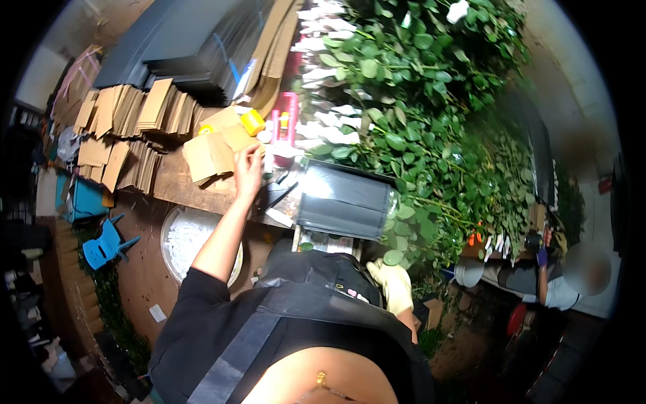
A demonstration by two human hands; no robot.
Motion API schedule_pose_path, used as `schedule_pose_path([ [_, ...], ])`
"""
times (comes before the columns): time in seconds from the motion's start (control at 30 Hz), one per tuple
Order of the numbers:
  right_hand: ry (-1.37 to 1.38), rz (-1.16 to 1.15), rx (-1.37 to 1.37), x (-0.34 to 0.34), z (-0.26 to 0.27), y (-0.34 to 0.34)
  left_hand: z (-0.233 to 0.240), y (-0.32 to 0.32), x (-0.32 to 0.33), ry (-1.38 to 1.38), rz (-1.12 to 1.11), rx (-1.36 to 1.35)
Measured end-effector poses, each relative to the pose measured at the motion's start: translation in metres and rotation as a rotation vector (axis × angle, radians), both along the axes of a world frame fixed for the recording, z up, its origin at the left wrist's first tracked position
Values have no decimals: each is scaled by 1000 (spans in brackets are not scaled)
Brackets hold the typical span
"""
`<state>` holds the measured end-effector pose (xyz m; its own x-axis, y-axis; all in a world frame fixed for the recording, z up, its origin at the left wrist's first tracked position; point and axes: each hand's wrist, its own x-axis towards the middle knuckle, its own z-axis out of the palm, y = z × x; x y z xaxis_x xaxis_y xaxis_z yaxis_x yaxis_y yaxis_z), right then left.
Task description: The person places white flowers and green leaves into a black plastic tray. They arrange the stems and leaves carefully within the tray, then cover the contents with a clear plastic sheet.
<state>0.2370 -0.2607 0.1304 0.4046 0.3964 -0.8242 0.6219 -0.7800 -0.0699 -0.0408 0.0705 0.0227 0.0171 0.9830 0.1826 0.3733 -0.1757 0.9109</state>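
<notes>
My bare left hand (249, 166) reaches over the table to a stack of small brown cardboard pieces (212, 159). Its fingertips are at the edge of the top pieces; whether they grip one is unclear. My right hand (392, 284), in a pale yellow glove, hangs low beside my apron by the table's front edge, just under some green leaves. What its fingers do is hidden. Between the hands a dark grey panel (345, 202) with a glossy surface lies at the table edge. A pink tape dispenser (285, 118) and a yellow tape roll (252, 122) lie beyond my left hand.
Leafy cut stems (404, 126) with white sleeves (328, 129) pile up at the right. Bundled cardboard (121, 111) and dark grey sheets (166, 40) stand left. Below are a tub of white pieces (174, 252) and a blue chair (103, 245). Another person (560, 290) works far right.
</notes>
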Motion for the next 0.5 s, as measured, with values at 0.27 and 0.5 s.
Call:
schedule_pose_path([
  [0.27, 9, -115, 143, -9, -3, -28, -35, 95, 23, -97, -435, -455],
  [0.5, 101, -154, 177, -44, 36, -7, -10, 83, 17, -64, -454, -469],
])
